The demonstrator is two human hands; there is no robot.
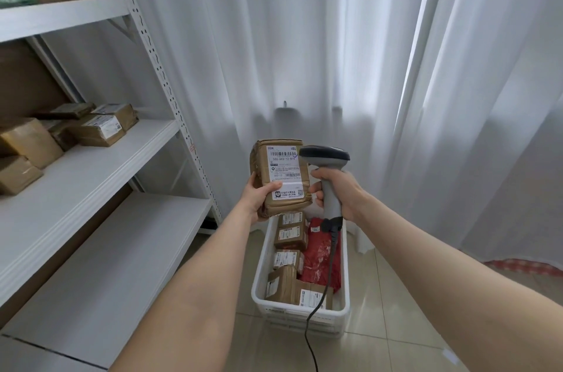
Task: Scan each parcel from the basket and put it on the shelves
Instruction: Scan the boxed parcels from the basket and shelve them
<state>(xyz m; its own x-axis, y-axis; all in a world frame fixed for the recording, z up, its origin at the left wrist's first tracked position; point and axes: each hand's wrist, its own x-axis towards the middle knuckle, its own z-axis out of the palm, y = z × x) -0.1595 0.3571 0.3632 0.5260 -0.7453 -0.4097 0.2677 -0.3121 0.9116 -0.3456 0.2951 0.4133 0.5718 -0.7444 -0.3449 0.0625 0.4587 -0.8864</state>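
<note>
- We're scanning: left hand (257,196) grips the parcel (281,178), right hand (338,193) is wrapped around the scanner (327,172)
- Next, we aim at the barcode, then shelve it

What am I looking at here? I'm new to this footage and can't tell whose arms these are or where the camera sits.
The one picture comes from a camera worn on a person's head, looking down at their own bare arms. The left hand holds up a brown taped cardboard parcel with a white label. The right hand grips a grey corded handheld barcode scanner beside it. Below, a white plastic basket on the tiled floor holds more brown parcels and a red bag. Left, white metal shelves carry parcels.
</note>
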